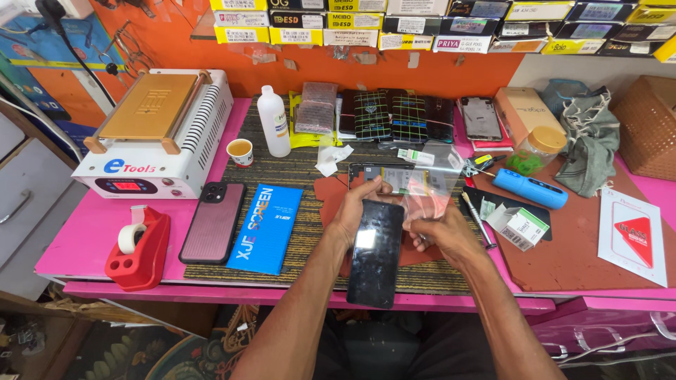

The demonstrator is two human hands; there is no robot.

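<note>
Head view: fingers of the left hand (352, 214) clamp the upper edge of a black phone screen (375, 253), which is held tilted above the woven mat (296, 211). Right hand (443, 232) fingers pinch a clear plastic sleeve (426, 186) just beside it, lifted off the mat. By the look of it the screen is already out of the sleeve and not yet fitted anywhere. Beyond the hands lies an opened phone body (391, 176); a blue box (266, 229) sits to the left, a screwdriver (479, 219) to the right.

Glossy black phone screen (375, 252) — long, face up, slightly tilted — beside crinkled clear plastic film (429, 184).
</note>
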